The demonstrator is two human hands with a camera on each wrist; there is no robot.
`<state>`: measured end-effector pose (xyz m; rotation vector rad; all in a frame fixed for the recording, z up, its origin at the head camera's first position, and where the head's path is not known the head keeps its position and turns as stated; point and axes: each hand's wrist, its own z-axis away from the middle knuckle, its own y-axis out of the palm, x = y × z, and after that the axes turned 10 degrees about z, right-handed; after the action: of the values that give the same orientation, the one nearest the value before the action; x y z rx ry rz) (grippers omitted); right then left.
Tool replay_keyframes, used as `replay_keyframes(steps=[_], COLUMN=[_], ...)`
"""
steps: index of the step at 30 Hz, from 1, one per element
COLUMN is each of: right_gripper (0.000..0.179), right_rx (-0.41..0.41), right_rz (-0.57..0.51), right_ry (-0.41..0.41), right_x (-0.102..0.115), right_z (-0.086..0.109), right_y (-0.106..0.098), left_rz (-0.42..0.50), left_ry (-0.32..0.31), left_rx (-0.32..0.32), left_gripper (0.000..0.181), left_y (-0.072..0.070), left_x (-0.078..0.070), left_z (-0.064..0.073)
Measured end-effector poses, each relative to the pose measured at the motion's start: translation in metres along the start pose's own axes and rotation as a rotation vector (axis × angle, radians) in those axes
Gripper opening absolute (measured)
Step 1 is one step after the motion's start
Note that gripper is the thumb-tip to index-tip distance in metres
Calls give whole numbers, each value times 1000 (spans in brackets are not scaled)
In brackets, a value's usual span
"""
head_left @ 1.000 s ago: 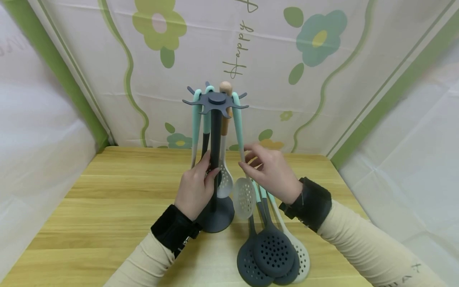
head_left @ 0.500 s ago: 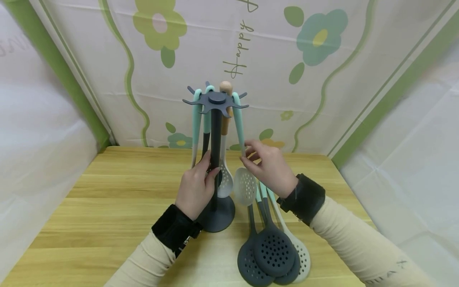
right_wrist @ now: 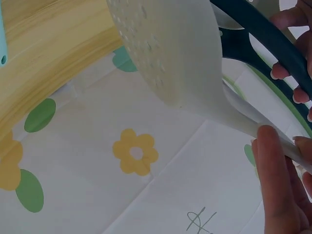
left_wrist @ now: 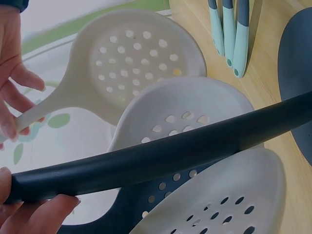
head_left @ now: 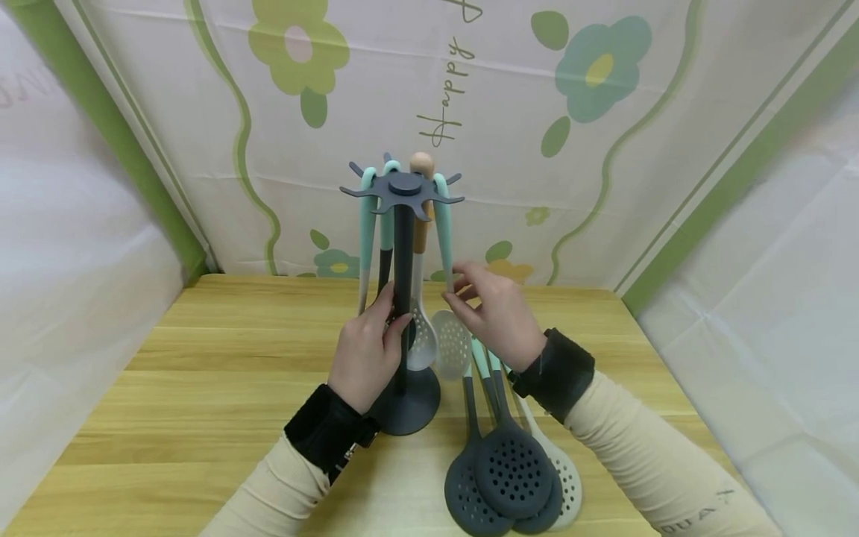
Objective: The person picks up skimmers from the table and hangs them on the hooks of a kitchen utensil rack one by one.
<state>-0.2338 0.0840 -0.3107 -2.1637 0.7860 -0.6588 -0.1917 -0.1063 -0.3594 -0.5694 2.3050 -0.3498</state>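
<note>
My left hand grips the dark pole of a utensil stand with a hooked top and round base. To the right of it, my right hand pinches the pale shaft of a skimmer, whose mint handle hangs at the stand's hooked top. In the right wrist view the pale skimmer head is tilted, with finger and thumb at its neck. Also on the stand are a white slotted spoon with a wooden handle, a mint-and-white utensil and a mint-and-dark utensil.
On the wooden table, front right of the stand, lies an overlapping pile of dark skimmers and a white slotted utensil, mint handles pointing back. A flower-patterned cloth rises behind the table.
The right hand has moved left and slightly up along with the skimmer, whose head now sits higher and closer to the pole. The left hand has kept its grip in place.
</note>
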Motion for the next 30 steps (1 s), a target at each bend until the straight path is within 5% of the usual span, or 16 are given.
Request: replay_keyframes(steps=[30], right_gripper=[35], right_rx=[-51], right_rz=[-107], right_ry=[99], right_x=[0], right_z=[9], right_y=[15], left_rz=[-23], left_ry=[-8], left_rx=[-19], left_gripper=[37], left_y=[2], left_x=[-1], left_z=[1])
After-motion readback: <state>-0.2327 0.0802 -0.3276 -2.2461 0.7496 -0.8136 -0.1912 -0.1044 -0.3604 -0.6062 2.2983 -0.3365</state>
